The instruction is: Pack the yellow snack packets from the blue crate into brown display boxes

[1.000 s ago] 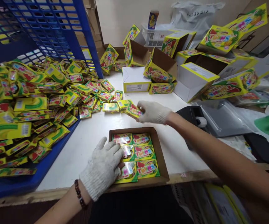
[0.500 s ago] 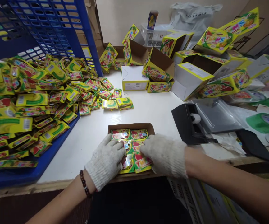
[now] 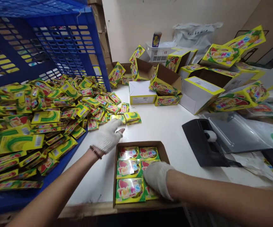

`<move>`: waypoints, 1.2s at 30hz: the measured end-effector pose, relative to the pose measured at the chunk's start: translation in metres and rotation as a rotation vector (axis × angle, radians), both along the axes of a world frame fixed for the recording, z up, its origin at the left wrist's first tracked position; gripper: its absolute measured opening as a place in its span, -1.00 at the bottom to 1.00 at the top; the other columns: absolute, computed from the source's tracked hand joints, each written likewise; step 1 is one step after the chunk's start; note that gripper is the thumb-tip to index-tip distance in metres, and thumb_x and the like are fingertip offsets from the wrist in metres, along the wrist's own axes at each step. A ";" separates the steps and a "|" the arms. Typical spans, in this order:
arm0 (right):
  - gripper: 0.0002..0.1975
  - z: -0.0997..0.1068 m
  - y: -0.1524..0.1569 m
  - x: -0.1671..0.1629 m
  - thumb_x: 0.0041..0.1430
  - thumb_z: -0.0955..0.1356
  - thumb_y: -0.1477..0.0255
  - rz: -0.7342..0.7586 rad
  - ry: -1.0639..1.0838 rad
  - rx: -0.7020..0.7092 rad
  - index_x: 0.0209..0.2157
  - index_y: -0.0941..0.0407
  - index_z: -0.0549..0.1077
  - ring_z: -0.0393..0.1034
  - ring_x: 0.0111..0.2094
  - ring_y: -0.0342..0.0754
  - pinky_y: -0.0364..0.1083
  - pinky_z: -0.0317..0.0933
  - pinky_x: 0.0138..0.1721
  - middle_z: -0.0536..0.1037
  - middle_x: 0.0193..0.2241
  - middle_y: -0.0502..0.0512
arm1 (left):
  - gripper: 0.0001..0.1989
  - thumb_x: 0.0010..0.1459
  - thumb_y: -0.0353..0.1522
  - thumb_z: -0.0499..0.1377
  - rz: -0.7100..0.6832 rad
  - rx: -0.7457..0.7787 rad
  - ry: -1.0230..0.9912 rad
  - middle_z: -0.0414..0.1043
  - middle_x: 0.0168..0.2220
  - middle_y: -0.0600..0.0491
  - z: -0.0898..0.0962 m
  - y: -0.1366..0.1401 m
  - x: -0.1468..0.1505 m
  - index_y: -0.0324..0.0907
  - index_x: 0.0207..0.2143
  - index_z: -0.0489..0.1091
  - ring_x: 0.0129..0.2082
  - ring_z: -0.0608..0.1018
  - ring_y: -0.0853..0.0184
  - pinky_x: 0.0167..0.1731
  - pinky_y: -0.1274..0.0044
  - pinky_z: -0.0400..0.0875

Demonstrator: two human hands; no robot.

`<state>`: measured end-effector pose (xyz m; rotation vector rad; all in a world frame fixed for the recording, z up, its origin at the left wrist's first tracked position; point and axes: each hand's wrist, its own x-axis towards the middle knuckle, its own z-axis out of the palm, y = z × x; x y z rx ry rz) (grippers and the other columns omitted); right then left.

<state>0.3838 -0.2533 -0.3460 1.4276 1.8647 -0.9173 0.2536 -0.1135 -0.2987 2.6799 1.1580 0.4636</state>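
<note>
My left hand [image 3: 109, 135], loosely spread, is by the loose packs [image 3: 132, 116] just beyond it, while my right hand [image 3: 157, 179], its grip hidden, rests on packs [image 3: 130, 190] in the box [image 3: 164, 153] beneath it, so I should press lightly, keeping them flat.

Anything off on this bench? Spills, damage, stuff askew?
Yes: the blue basket looks tipped on its side, with small packs spread loosely past its edge onto the white table, like a spill. Bigger boxes at the back are heaped at odd angles. Packs visible in the open box sit in neat rows.
</note>
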 end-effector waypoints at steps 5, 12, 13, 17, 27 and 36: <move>-0.60 -0.009 -0.004 -0.007 -0.48 0.57 0.53 0.028 -0.086 0.007 -0.42 0.12 0.58 0.53 -0.32 0.25 0.09 0.39 -0.37 0.63 -0.39 0.22 | -0.54 -0.03 -0.33 0.24 0.032 -0.029 0.137 0.38 -0.01 -0.12 -0.023 0.066 0.062 -0.16 -0.02 0.33 0.02 0.42 0.09 0.01 0.34 0.26; -0.71 0.054 0.000 0.039 -0.02 0.42 0.32 -0.349 0.241 0.218 -0.22 0.12 0.53 0.49 -0.36 0.04 -0.09 0.33 -0.40 0.60 -0.36 0.14 | -0.66 0.18 -0.21 0.07 0.030 -0.179 -0.043 0.40 -0.06 -0.08 -0.020 0.055 0.070 -0.14 -0.02 0.30 -0.02 0.43 0.15 -0.02 0.34 0.29; -0.70 0.061 0.001 0.047 0.11 0.34 0.32 -0.555 0.365 0.309 -0.13 0.11 0.49 0.47 -0.40 -0.04 -0.13 0.31 -0.42 0.58 -0.37 0.11 | -0.63 0.25 -0.18 -0.03 0.001 -0.249 -0.144 0.40 -0.05 -0.07 -0.015 0.043 0.063 -0.14 0.03 0.25 -0.04 0.45 0.20 -0.05 0.38 0.32; -0.54 0.073 0.008 0.067 0.23 0.21 0.29 -1.106 0.861 0.578 0.14 0.14 0.21 0.29 -0.54 -0.17 -0.21 0.16 -0.57 0.49 -0.39 0.04 | -0.52 0.27 -0.05 -0.10 -0.262 -0.887 -0.645 0.45 -0.12 -0.06 0.005 -0.019 0.038 -0.14 0.07 0.23 -0.20 0.51 0.30 -0.16 0.41 0.43; -0.88 0.094 0.013 0.077 0.05 0.31 0.46 -0.296 0.326 0.399 -0.33 0.13 0.46 0.33 -0.48 -0.13 -0.17 0.17 -0.48 0.50 -0.46 0.03 | -0.63 0.21 -0.09 0.00 -0.028 -0.394 -0.265 0.49 -0.23 0.02 0.001 -0.014 -0.007 -0.15 -0.22 0.42 -0.19 0.49 0.20 -0.12 0.39 0.40; -0.65 0.047 0.048 0.031 -0.29 0.49 0.57 0.003 0.021 0.081 -0.31 0.23 0.56 0.54 -0.34 0.14 -0.01 0.38 -0.35 0.61 -0.42 0.21 | -0.56 -0.01 -0.30 0.14 0.048 -0.056 0.340 0.32 -0.02 -0.09 -0.042 0.080 0.012 -0.09 -0.02 0.33 0.01 0.39 0.02 -0.03 0.31 0.30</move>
